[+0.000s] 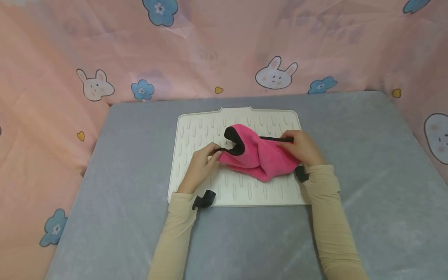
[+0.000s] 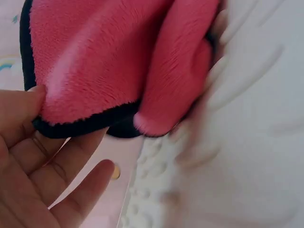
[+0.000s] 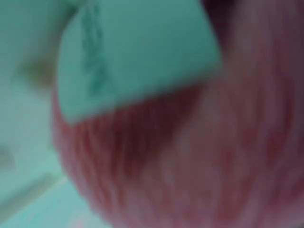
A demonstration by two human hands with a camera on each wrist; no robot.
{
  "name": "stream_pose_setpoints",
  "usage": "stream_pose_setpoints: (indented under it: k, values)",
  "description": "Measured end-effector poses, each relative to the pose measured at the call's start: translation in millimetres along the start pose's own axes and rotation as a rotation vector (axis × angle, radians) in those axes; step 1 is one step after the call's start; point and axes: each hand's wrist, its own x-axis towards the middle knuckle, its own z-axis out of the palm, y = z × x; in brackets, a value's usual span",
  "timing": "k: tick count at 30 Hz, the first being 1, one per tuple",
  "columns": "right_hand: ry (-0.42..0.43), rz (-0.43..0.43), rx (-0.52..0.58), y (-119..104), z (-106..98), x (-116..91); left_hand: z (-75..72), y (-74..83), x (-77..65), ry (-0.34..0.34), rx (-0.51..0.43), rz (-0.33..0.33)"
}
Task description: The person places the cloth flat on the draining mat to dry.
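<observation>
A pink plush cloth (image 1: 252, 157) with black edging hangs bunched between the two hands, over a white ridged mat (image 1: 196, 128). At the cloth's left corner, my left hand (image 1: 201, 165) pinches the black edge between thumb and fingers. In the left wrist view, the thumb lies on the pink pile near that corner, and the little finger stands away from the cloth. My right hand (image 1: 302, 147) pinches the black edge at the right end. A pale label (image 3: 142, 52) with blurred print lies against the cloth in the right wrist view.
The mat lies on a grey cloth-covered table (image 1: 140, 155). Behind it hangs a pink curtain (image 1: 210, 66) printed with rabbits and flowers. Black wrist-worn devices are on both arms, the left one (image 1: 204, 199) close over the mat's front edge.
</observation>
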Motion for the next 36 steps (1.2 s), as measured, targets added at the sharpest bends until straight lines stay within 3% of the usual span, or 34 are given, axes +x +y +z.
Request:
stream_pose_setpoints:
  k: [8,12,16,18,21,27,30,33,36]
  values:
    - [0.010,0.043,0.037,12,-20,-9,-34.9,-12.9,-4.8,0.125,-0.138,-0.192]
    - [-0.129,0.027,0.019,15,-29,-15,-48.2,-18.7,-7.9,0.178,-0.153,-0.267]
    - [-0.280,0.018,0.003,13,-35,-19,-56.3,-23.5,-10.7,0.182,-0.135,-0.359]
    - [-0.287,0.022,0.003,10,-35,-19,-57.7,-26.3,-11.1,0.151,-0.110,-0.393]
    - [-0.227,0.027,-0.011,4,-30,-16,-58.3,-29.5,-11.3,0.072,-0.087,-0.420]
    - [-0.234,0.006,-0.065,-16,-12,0,-69.4,-32.1,-18.5,-0.181,-0.143,-0.474]
    - [-0.249,-0.004,-0.086,-24,-3,8,-76.6,-35.9,-22.7,-0.277,-0.128,-0.460]
    - [-0.238,-0.005,-0.117,-25,2,14,-80.7,-38.9,-24.6,-0.317,-0.137,-0.442]
    - [-0.205,-0.011,-0.117,-23,4,16,-82.7,-39.2,-24.5,-0.304,-0.197,-0.453]
